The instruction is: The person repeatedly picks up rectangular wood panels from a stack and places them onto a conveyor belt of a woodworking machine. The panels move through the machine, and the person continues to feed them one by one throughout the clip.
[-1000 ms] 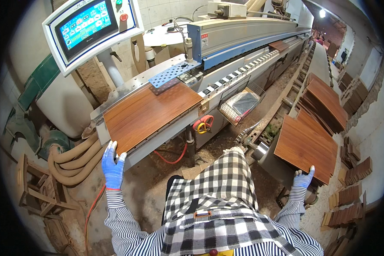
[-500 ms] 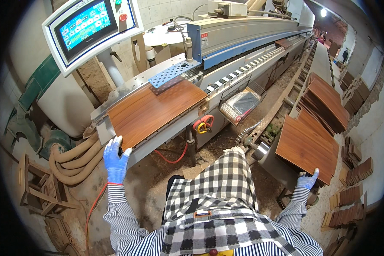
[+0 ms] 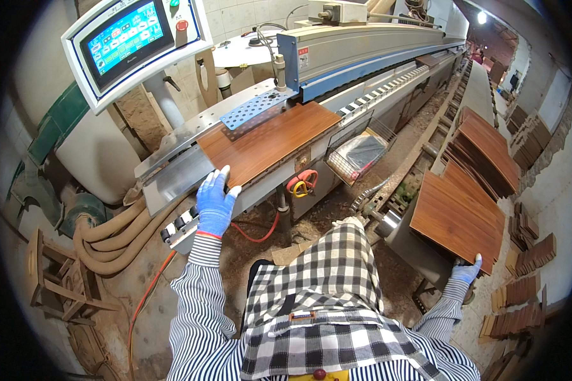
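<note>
A brown wood-grain board [image 3: 270, 143] lies flat on the metal feed table of a long machine [image 3: 375, 57], its far part under a blue perforated plate [image 3: 253, 109]. My left hand [image 3: 216, 200], in a blue and white glove, rests at the board's near-left corner with fingers stretched out and thumb apart. On the right, my right hand [image 3: 466, 273], gloved the same, grips the near edge of another wood-grain board [image 3: 461, 219]. Its thumb is up at the edge, and the other fingers are partly hidden beneath. That second board tops a stack.
A control panel [image 3: 130, 44] stands at upper left. Red and yellow scissors [image 3: 302, 183] hang from the machine's front, beside a wire basket [image 3: 360, 155]. More boards [image 3: 486, 149] are stacked on the roller conveyor at right. Hoses [image 3: 117, 244] and a wooden stool [image 3: 60, 273] sit at left.
The board on the feed table has slid right and away along the machine, with my left hand following it. My right hand has shifted slightly at the edge of the stacked board.
</note>
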Demonstrator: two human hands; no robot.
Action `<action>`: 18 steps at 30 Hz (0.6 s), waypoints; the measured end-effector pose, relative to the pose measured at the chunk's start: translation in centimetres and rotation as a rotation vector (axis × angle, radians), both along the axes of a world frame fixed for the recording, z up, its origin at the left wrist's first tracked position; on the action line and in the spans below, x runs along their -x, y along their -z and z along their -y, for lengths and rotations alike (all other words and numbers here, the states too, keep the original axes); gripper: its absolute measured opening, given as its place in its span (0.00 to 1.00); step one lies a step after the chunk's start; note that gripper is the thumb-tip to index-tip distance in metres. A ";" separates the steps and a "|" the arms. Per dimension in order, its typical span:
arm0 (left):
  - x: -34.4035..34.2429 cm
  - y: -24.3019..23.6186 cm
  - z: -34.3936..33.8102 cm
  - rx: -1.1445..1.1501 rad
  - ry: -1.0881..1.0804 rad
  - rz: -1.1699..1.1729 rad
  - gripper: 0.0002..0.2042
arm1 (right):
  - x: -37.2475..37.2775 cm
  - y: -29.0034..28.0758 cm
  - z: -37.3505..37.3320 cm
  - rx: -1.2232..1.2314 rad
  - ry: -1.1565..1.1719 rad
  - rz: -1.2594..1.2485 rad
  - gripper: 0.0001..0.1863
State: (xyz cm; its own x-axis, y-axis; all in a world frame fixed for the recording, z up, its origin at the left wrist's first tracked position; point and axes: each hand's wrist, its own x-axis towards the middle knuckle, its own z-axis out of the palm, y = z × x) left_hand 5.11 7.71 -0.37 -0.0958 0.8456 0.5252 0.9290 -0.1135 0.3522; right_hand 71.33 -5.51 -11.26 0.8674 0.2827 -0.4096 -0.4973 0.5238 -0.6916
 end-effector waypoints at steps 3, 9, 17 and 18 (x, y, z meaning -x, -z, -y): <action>-0.1 0.5 -1.0 0.030 0.105 0.072 0.27 | -1.1 0.9 1.3 -0.035 -0.151 0.030 0.16; -1.8 -0.1 3.1 -0.110 0.147 -0.023 0.24 | 4.8 -2.8 2.5 -0.039 -0.362 0.155 0.13; -4.6 -2.1 11.1 -0.044 0.249 0.044 0.33 | 17.0 -6.9 -4.2 -0.346 -1.019 0.276 0.18; -4.8 -2.1 11.8 0.003 0.260 0.011 0.35 | 19.1 -7.5 -5.1 -0.414 -1.123 0.273 0.20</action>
State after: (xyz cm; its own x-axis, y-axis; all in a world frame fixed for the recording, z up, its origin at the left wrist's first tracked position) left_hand 9.91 -4.13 1.69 0.1196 0.8443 0.5224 0.8649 -0.3469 0.3627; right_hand 52.18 -0.43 -3.77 0.1013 0.9938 0.0455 -0.6785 0.1025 -0.7274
